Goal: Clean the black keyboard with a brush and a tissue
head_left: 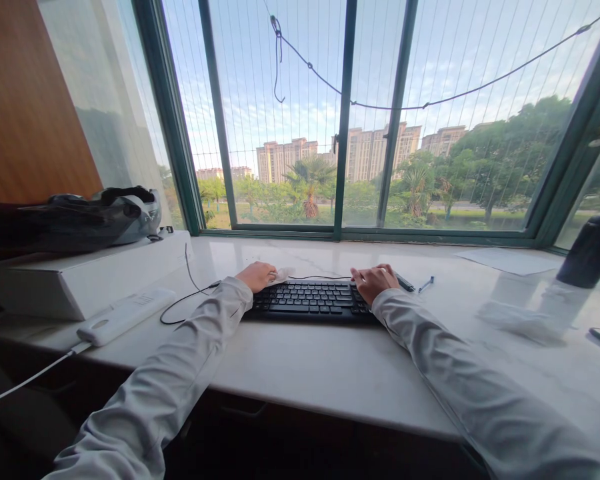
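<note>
A black keyboard (310, 301) lies on the white window-sill counter (330, 373). My left hand (257, 275) rests at the keyboard's far left corner, fingers closed on a small white cloth or tissue (282, 274). My right hand (373, 281) sits on the keyboard's right end, fingers curled over the keys, and I cannot see anything in it. Both arms are in pale long sleeves. The keyboard's thin black cable (185, 303) loops off to the left.
A white box (80, 280) with a dark bag (70, 220) on top stands at the left. A white power strip (125, 315) lies in front of it. A pen (426, 284), a paper sheet (510, 260) and a dark bottle (587, 253) are at the right.
</note>
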Demonstrator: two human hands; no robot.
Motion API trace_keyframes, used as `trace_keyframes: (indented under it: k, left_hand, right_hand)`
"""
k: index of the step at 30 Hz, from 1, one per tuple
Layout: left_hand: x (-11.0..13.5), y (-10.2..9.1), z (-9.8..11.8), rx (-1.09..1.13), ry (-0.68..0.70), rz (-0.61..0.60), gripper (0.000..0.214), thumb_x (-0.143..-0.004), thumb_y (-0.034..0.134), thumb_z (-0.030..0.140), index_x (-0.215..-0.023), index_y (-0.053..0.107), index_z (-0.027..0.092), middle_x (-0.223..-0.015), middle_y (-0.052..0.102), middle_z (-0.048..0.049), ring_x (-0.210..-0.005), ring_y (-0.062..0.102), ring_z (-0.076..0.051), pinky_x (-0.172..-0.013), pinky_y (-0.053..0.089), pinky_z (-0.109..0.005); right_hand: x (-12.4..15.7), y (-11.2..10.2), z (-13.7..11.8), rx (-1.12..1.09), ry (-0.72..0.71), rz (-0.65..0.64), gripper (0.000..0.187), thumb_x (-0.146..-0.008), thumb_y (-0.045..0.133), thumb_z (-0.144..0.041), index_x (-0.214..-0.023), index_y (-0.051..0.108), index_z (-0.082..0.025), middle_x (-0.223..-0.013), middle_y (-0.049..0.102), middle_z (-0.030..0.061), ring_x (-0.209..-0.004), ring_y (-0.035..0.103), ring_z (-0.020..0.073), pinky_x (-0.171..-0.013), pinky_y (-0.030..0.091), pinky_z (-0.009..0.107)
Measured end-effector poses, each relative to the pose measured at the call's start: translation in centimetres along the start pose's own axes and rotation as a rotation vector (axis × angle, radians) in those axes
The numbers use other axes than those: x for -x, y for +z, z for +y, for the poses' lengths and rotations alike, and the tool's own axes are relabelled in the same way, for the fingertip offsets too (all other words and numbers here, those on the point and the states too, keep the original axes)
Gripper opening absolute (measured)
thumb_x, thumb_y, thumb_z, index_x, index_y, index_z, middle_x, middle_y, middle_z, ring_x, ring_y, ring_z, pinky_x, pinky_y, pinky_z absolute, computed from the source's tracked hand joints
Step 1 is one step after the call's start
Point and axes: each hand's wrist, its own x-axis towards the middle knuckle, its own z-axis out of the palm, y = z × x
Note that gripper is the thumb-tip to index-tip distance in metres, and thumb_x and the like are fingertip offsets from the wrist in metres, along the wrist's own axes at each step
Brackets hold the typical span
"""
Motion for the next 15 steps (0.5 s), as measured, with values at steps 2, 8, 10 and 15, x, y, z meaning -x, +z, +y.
trace_keyframes:
  k: [2, 8, 10, 15]
  left_hand:
    - [0.1, -0.1, -0.2, -0.025, -0.028, -0.024, 0.029, -0.087, 0.042, 0.03, -0.098, 0.068, 0.022, -0.1, 0.069, -0.008, -0.096, 0.061, -0.02, -0.082, 0.043, -0.028]
    - [0.3, -0.3, -0.8, -0.111, -0.157, -0.102, 0.027, -0.084, 0.045, 0.024, -0.097, 0.068, 0.019, -0.103, 0.068, -0.0114, -0.097, 0.06, -0.022, -0.082, 0.042, -0.027]
    - [0.5, -0.3, -1.1, -0.143, -0.205, -0.12, 0.028, -0.083, 0.047, 0.021, -0.101, 0.067, 0.017, -0.106, 0.067, -0.0129, -0.099, 0.06, -0.022, -0.082, 0.043, -0.027]
    - [0.8, 0.0, -1.6, -0.166, -0.331, -0.128, 0.03, -0.081, 0.049, 0.021, -0.105, 0.067, 0.017, -0.108, 0.066, -0.0152, -0.099, 0.06, -0.024, -0.082, 0.045, -0.03]
  right_hand:
    - [-0.1, 0.2, 0.1, 0.004, 0.004, 0.043, 0.052, -0.097, 0.022, -0.042, -0.094, 0.071, -0.025, -0.102, 0.071, 0.0064, -0.105, 0.059, 0.0208, -0.099, 0.02, 0.039]
    - [-0.3, 0.7, 0.4, 0.012, 0.006, 0.084, 0.054, -0.096, 0.022, -0.045, -0.09, 0.072, -0.025, -0.097, 0.073, 0.0056, -0.1, 0.06, 0.0186, -0.099, 0.021, 0.037]
    - [-0.3, 0.8, 0.5, 0.012, 0.004, 0.086, 0.054, -0.096, 0.022, -0.046, -0.089, 0.071, -0.025, -0.097, 0.073, 0.005, -0.1, 0.06, 0.018, -0.099, 0.021, 0.037]
    - [-0.3, 0.7, 0.4, 0.014, 0.012, 0.071, 0.053, -0.096, 0.022, -0.045, -0.09, 0.071, -0.024, -0.097, 0.073, 0.0056, -0.1, 0.061, 0.0184, -0.1, 0.021, 0.037]
